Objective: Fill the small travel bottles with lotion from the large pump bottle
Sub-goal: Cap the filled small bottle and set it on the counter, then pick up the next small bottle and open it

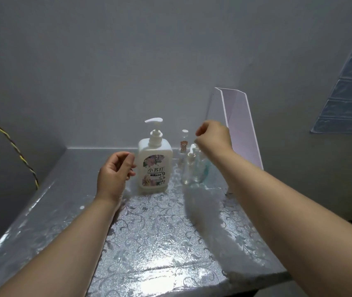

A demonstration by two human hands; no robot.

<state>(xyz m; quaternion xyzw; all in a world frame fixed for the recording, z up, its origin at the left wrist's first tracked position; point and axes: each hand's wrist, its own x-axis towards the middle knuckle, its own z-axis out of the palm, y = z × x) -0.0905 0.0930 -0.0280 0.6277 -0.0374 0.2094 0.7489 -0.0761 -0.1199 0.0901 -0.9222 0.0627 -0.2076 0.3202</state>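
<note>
Silvery patterned tabletop: right hand, empty and loosely curled, hovered above upright travel bottles, at three o'clock of the pump bottle.

I am facing a grey table under a glossy clear cover with a floral pattern; standing on it are a white pump bottle with a flowered label and, just beside it, several small clear bottles
</note>
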